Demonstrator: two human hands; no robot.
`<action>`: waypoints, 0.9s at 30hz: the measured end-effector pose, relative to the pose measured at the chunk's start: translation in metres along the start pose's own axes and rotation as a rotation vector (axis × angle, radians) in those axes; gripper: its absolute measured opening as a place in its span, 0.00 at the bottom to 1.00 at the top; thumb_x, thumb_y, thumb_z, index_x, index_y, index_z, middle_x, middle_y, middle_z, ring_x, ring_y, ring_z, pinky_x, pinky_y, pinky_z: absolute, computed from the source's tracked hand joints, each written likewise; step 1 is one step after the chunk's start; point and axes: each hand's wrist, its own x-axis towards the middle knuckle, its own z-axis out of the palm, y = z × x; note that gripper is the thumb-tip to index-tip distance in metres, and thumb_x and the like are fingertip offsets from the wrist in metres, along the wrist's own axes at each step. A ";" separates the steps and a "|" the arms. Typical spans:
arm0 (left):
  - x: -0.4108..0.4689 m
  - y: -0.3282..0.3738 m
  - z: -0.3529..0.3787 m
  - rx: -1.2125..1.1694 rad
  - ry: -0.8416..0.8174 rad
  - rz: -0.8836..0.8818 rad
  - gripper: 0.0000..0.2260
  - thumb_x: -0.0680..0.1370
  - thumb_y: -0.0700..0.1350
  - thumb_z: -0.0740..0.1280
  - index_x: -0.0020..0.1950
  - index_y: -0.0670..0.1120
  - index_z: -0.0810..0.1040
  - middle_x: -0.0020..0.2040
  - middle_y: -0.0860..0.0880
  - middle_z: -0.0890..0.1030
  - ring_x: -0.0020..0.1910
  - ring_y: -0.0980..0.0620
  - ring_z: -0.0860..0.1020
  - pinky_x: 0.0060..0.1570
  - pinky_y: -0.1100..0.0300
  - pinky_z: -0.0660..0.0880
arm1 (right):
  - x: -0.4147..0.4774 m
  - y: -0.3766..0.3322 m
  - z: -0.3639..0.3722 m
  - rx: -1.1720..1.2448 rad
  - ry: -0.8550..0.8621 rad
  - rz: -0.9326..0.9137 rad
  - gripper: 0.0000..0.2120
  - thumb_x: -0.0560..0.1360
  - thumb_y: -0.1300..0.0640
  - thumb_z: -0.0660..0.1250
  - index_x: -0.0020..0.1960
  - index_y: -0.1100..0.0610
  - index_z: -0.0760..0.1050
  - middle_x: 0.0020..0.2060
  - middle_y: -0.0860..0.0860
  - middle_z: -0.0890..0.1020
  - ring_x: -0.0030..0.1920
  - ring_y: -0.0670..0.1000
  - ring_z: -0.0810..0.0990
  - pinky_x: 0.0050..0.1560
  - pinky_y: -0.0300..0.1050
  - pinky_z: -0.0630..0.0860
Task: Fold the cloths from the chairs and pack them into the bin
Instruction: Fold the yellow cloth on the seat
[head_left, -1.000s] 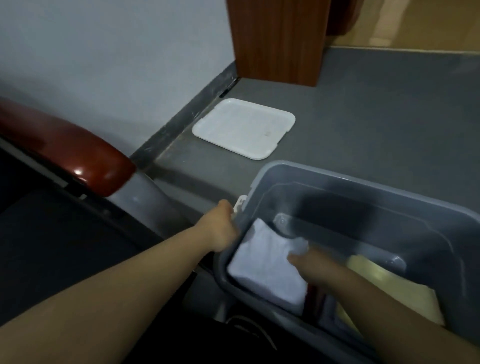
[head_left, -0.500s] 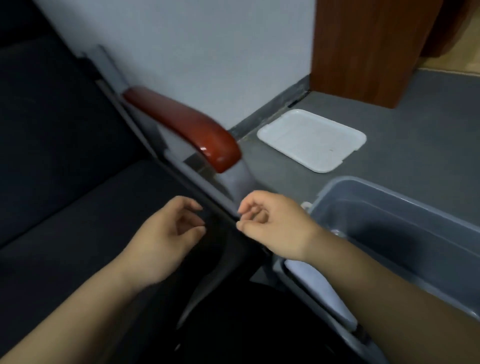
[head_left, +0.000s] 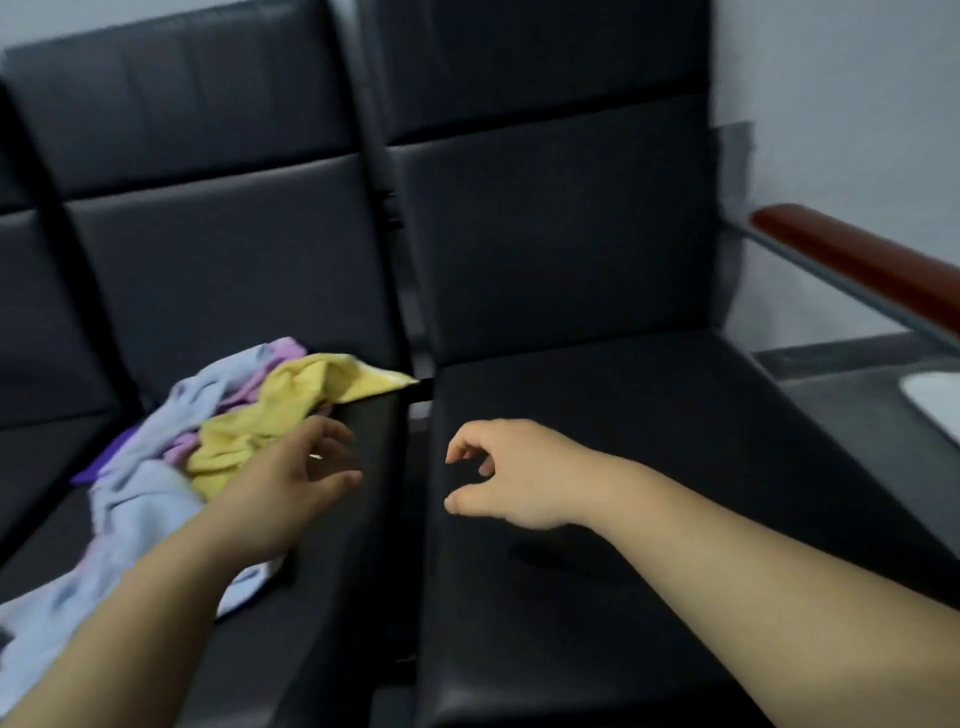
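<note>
A heap of loose cloths lies on the left black chair seat (head_left: 332, 597): a yellow cloth (head_left: 291, 410) on top, a pale blue cloth (head_left: 140, 499) below it, and pink (head_left: 280, 351) and purple (head_left: 111, 452) cloth showing at the edges. My left hand (head_left: 291, 483) hovers just right of the heap with relaxed fingers, holding nothing. My right hand (head_left: 514, 473) hangs over the right chair seat (head_left: 649, 467), fingers loosely curled and empty. The bin is out of view.
Black padded chair backs (head_left: 545, 234) fill the rear. A red-brown armrest (head_left: 872, 265) on a grey metal frame sits at the right, with a white wall behind. A corner of the white lid (head_left: 935, 410) lies on the grey floor at far right.
My view has swung left from the bin to the chairs. Both hands left the bin, where the right pressed a white cloth, and now reach empty over the seats.
</note>
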 end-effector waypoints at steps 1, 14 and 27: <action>-0.001 -0.020 -0.011 0.004 0.030 -0.043 0.12 0.76 0.44 0.75 0.54 0.56 0.76 0.52 0.56 0.81 0.50 0.57 0.81 0.52 0.57 0.78 | 0.017 -0.013 0.011 -0.013 -0.023 -0.019 0.21 0.75 0.41 0.73 0.66 0.42 0.75 0.58 0.40 0.74 0.60 0.45 0.77 0.57 0.42 0.75; 0.020 -0.158 -0.047 -0.073 0.165 -0.273 0.29 0.77 0.46 0.73 0.75 0.52 0.67 0.71 0.50 0.71 0.51 0.57 0.76 0.54 0.59 0.71 | 0.225 -0.116 0.105 -0.093 0.093 -0.074 0.27 0.78 0.49 0.67 0.76 0.51 0.68 0.72 0.51 0.73 0.65 0.55 0.77 0.60 0.48 0.76; 0.048 -0.165 -0.035 -0.168 0.228 -0.207 0.40 0.72 0.48 0.72 0.79 0.63 0.56 0.69 0.54 0.65 0.66 0.54 0.67 0.61 0.55 0.72 | 0.237 -0.124 0.050 0.288 0.166 -0.086 0.09 0.80 0.50 0.69 0.51 0.56 0.80 0.40 0.48 0.79 0.40 0.48 0.77 0.42 0.45 0.75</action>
